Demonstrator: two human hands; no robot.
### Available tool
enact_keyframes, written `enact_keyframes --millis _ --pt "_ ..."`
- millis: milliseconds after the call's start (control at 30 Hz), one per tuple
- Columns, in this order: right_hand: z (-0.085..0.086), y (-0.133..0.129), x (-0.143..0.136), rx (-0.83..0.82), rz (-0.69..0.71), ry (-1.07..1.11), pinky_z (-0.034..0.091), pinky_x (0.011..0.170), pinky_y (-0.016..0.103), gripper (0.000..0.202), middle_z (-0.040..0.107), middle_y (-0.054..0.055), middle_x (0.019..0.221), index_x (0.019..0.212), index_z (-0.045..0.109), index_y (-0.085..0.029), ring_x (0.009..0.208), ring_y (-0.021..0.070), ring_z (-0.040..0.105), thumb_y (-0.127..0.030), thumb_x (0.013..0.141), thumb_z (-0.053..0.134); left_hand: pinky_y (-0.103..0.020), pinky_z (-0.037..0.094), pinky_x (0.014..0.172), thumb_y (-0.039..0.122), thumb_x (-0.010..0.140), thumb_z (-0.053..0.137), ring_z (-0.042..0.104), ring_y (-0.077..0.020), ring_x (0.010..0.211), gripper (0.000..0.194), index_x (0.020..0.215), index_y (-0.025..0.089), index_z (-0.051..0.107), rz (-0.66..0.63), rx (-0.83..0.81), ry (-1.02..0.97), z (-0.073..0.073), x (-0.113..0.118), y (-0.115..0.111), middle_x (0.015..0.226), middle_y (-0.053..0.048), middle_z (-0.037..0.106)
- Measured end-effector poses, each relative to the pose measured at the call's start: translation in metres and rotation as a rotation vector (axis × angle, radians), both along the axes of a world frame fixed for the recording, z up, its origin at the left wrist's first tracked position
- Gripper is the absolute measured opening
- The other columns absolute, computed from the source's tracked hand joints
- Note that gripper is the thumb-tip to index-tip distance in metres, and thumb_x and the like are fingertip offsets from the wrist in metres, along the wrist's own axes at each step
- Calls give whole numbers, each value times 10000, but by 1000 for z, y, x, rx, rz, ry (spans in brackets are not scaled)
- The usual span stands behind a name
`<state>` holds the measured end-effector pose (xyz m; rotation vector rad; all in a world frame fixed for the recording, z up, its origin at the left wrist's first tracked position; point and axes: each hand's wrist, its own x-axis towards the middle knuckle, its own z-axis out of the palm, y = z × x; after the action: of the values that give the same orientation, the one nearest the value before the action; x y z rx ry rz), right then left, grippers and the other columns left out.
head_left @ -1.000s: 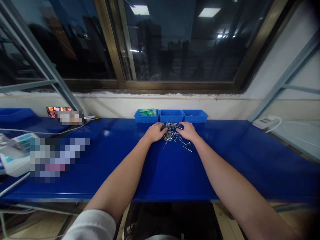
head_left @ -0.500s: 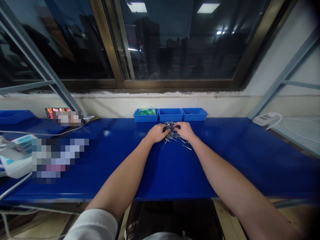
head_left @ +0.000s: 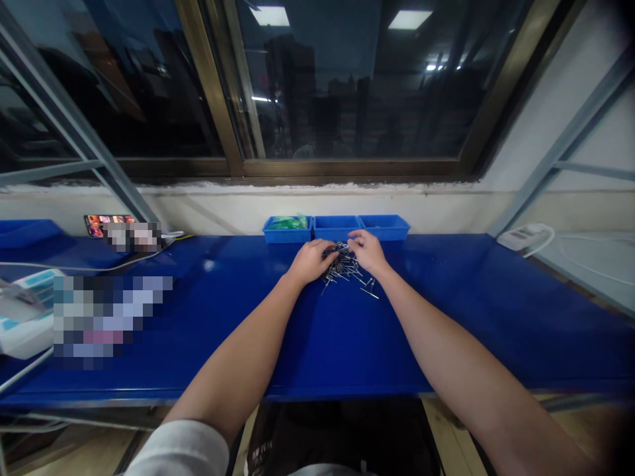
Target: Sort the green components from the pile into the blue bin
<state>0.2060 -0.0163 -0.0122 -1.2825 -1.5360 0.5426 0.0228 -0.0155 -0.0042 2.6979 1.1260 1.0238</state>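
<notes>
A pile of thin metal pieces [head_left: 342,263] with dark ends lies on the blue table [head_left: 342,344], between my two hands. My left hand [head_left: 311,262] rests against the pile's left side, its fingers curved over some of the pieces. At the right edge of the pile is my right hand [head_left: 367,251], its thumb and index finger apart and nothing visible between them. A few loose pieces [head_left: 370,292] lie just in front of my right hand.
Behind the pile stand three small blue bins: the left one [head_left: 268,235] holds a green plastic bag, beside a middle bin [head_left: 337,226] and a right bin [head_left: 384,226]. A lit phone [head_left: 94,226] is at the back left; a power strip [head_left: 520,236] is at the right.
My right hand has opened and lifted slightly off the pile, its fingers spreading. More of the pile's right side shows. My left hand has stayed nearly in place.
</notes>
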Motion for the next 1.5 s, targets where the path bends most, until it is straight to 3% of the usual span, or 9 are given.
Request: enact_keyframes --millis 367,467,567,667,767,900,1100,1333,1500 --pt "2 -4 -5 -73 221 244 458 608 272 232 636 12 637 738 594 -166 591 135 584 -383 667 635 -331 447 825 283 897 424 600 -188 857 224 890 174 620 73 -7 30 0 -1 2 892 -62 649" --pt "4 -3 -2 -33 181 252 468 643 283 198 654 22 665 728 616 -165 637 151 602 -348 655 632 -327 450 850 319 885 449 595 -197 916 241 996 173 606 85 -7 13 -1 -1 2 957 -73 644" --pt "4 1 7 40 1 215 476 713 294 172 678 35 750 740 640 -167 723 167 618 -318 663 609 -331 450 877 343 869 476 578 -210 987 324 1124 159 554 134 -5 -16 -4 -2 5 1040 -90 627" --pt "2 8 21 48 -231 169 481 755 310 216 688 46 804 810 662 -168 775 185 625 -319 671 594 -339 446 900 334 864 477 568 -218 1019 336 1138 154 548 192 -30 -24 -7 -5 8 1065 -95 616" --pt "-2 17 36 44 -326 153 482 782 321 283 691 65 874 890 665 -155 823 196 625 -320 674 586 -342 446 905 329 859 476 571 -220 1014 334 1131 152 554 220 -53 -22 -10 -8 11 1069 -98 609" --pt "-7 26 47 13 -298 158 459 853 355 473 644 101 1104 1114 602 -147 943 212 600 -307 668 605 -335 449 906 326 858 467 572 -217 1013 335 1131 155 557 219 -58 -6 -13 -8 12 1072 -97 604" --pt "-10 25 47 -64 -186 181 427 912 368 796 411 113 1400 1367 370 -190 1163 252 481 -301 634 660 -345 432 940 346 853 467 555 -229 1066 367 1159 158 544 232 -94 29 -15 -9 14 1108 -104 593" --pt "-6 13 34 34 -218 -274 386 942 405 442 616 84 1122 1110 616 -176 1049 248 515 -316 690 612 -351 391 984 499 855 426 517 -244 1149 500 1213 163 526 235 -175 92 -17 -10 13 1232 -115 556" --pt "-10 7 20 -129 -163 -583 371 922 456 416 607 128 1063 988 683 -182 1073 303 472 -481 714 593 -372 338 1029 593 842 379 426 -266 1255 614 1231 142 531 217 -245 162 -17 -8 11 1317 -139 506"
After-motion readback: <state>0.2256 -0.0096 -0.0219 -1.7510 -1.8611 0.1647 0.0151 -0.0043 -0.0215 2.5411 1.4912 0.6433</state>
